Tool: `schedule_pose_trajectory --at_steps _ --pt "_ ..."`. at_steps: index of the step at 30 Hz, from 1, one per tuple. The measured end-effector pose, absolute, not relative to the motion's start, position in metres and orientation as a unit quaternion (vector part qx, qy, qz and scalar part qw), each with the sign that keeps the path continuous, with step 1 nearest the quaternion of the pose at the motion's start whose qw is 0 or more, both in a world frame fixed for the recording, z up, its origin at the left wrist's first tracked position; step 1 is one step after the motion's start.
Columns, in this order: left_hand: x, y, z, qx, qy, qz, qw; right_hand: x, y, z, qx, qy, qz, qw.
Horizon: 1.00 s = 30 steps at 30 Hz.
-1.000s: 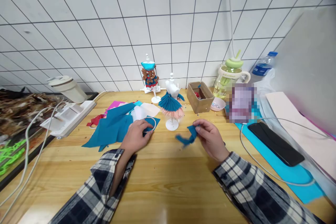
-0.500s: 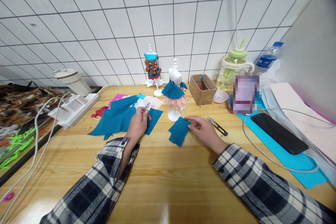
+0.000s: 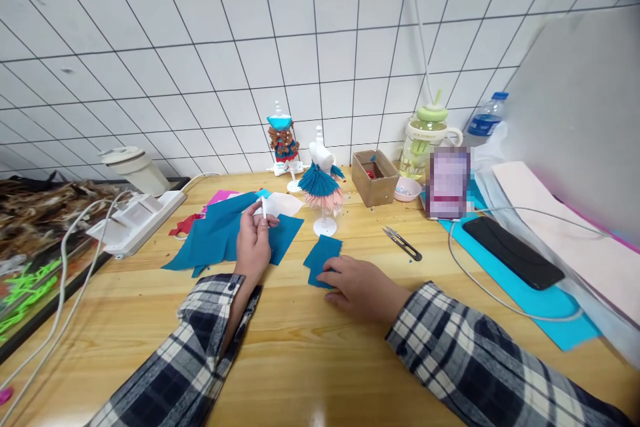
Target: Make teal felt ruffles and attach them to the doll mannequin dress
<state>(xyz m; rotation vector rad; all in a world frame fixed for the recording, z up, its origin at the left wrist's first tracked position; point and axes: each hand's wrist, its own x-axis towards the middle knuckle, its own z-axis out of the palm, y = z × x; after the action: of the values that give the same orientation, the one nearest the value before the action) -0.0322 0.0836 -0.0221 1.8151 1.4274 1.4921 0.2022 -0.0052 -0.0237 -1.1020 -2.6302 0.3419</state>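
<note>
A small white tube (image 3: pixel 265 207) is pinched upright between the thumb and fingers of my left hand (image 3: pixel 254 240), beside large teal fabric sheets (image 3: pixel 215 230). My right hand (image 3: pixel 363 285) rests on the table, fingers apart, their tips on the lower edge of small teal fabric pieces (image 3: pixel 320 259). Just behind these pieces stands a white mini dress form (image 3: pixel 321 157) in a teal and pink pleated skirt. Black thread snips (image 3: pixel 403 244) lie to the right of it.
A second dressed form (image 3: pixel 283 143) stands near the tiled wall. Behind the snips are a cardboard box (image 3: pixel 375 191), a pink bowl (image 3: pixel 409 189) and a green-lidded jug (image 3: pixel 425 140). A black phone (image 3: pixel 513 252) lies right; a power strip (image 3: pixel 137 223) sits left.
The view has shifted. My right hand has moved left and nearer to me over the small teal pieces. My left hand has turned up, bringing the white tube upright and into clearer sight.
</note>
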Motion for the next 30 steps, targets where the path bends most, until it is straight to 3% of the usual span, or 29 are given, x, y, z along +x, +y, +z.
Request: schedule_pose_trajectory --at_steps 4,8,12,17,24,30 --pt "-0.023 0.076 -0.021 0.617 0.466 0.548 0.319 0.207 -0.002 -0.023 -0.387 -0.894 0.122 0.188" --pt "-0.009 0.051 -0.014 0.593 0.433 0.545 0.404 0.211 -0.001 -0.020 -0.419 -0.844 0.109 0.316" --pt "0.003 0.023 -0.012 0.686 0.393 0.417 0.448 0.210 -0.006 -0.015 -0.436 -0.783 0.134 0.423" --pt "0.007 0.016 -0.016 0.827 0.359 0.274 0.335 0.204 -0.013 -0.011 -0.419 -0.762 0.168 0.465" --pt "0.005 0.025 -0.009 0.921 0.245 0.212 0.218 0.200 -0.013 -0.016 -0.418 -0.751 0.186 0.477" --pt "0.004 0.025 -0.008 0.934 0.255 0.198 0.153 0.202 -0.013 -0.017 -0.407 -0.763 0.160 0.476"
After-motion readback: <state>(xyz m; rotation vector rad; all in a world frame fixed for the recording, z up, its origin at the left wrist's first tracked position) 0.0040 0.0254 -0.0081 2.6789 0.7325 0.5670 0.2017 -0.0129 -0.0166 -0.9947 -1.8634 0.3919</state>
